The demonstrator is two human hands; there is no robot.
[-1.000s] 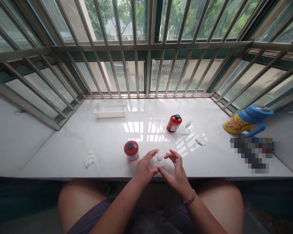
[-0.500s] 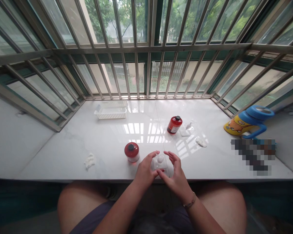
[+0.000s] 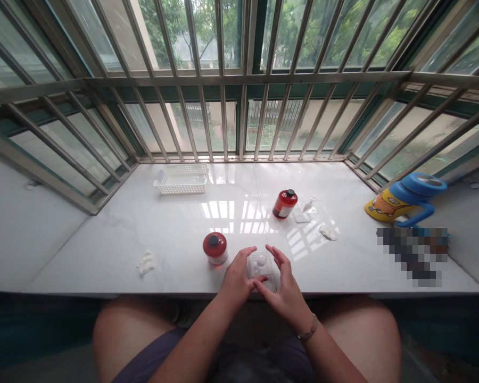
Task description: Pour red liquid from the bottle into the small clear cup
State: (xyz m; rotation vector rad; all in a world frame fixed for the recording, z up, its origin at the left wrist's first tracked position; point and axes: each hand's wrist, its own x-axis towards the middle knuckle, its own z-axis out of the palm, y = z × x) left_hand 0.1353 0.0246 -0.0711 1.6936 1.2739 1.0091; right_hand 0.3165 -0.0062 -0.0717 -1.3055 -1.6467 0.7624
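A small clear plastic piece [image 3: 260, 263] with a rounded bump on top lies near the front edge of the white counter. My left hand [image 3: 237, 274] curves around its left side, with the thumb across its front part. On the other side, my right hand [image 3: 284, 276] cups the air beside it, fingers spread and thumb reaching toward the left thumb. Neither hand's fingers close on the piece; whether the left thumb touches it I cannot tell. Just left of my left hand stands a red bottle [image 3: 215, 249] with a black cap.
Farther back is a second red bottle [image 3: 285, 204], beside another clear plastic piece [image 3: 305, 209]. White crumpled scraps [image 3: 146, 263] lie at left and right. A white basket [image 3: 181, 180] sits by the window bars. A blue-yellow cup [image 3: 403, 199] lies tilted at right, near a pixelated patch.
Both hands have shifted very slightly left, and their fingertips have moved a little farther apart. The clear plastic piece stays between them. The bottles have not moved.
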